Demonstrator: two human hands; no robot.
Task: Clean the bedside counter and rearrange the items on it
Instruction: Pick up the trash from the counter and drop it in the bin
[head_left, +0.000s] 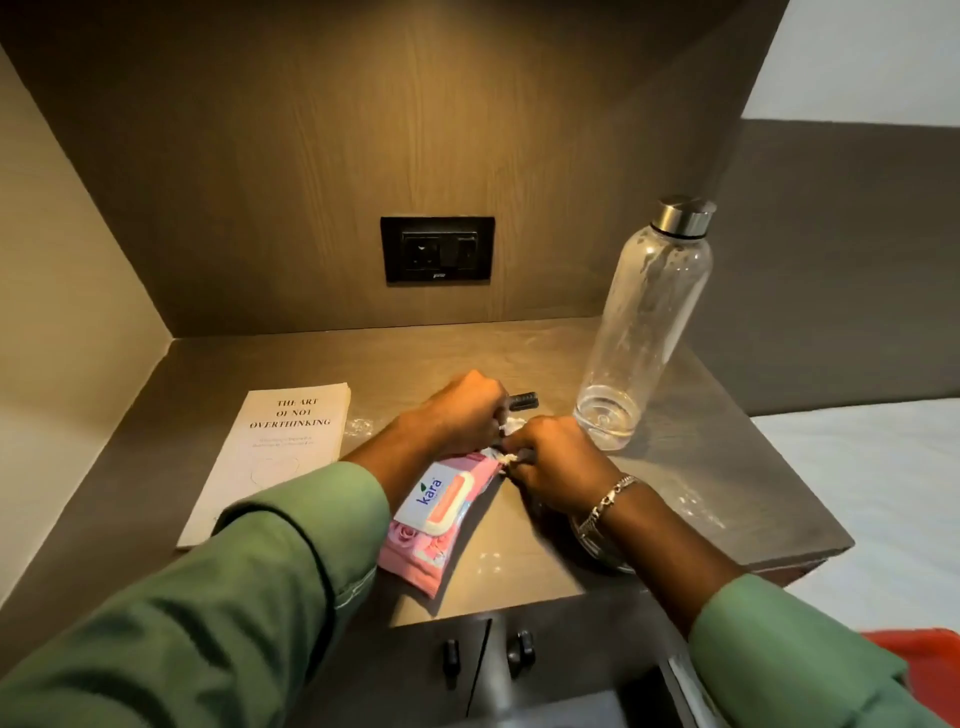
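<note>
A pink "kara" wet-wipes pack (434, 514) lies tilted on the brown bedside counter (711, 410), near its front edge. My left hand (462, 410) is closed at the pack's far end. My right hand (556, 467) pinches a bit of white wipe (508, 458) at that same end, and the two hands almost touch. A white book titled "The Art of Not Overthinking" (291, 447) lies flat to the left. To the right stands a clear bottle (644, 322) with a steel cap, upright. A small black object (525, 401) pokes out behind my left hand.
A black wall socket (437, 249) sits on the back panel. Scraps of clear plastic lie beside the book (358, 426) and near the right edge (696, 504). A dark round thing (597, 551) is half hidden under my right wrist. Cabinet knobs (521, 649) are below, a white bed (883, 493) to the right.
</note>
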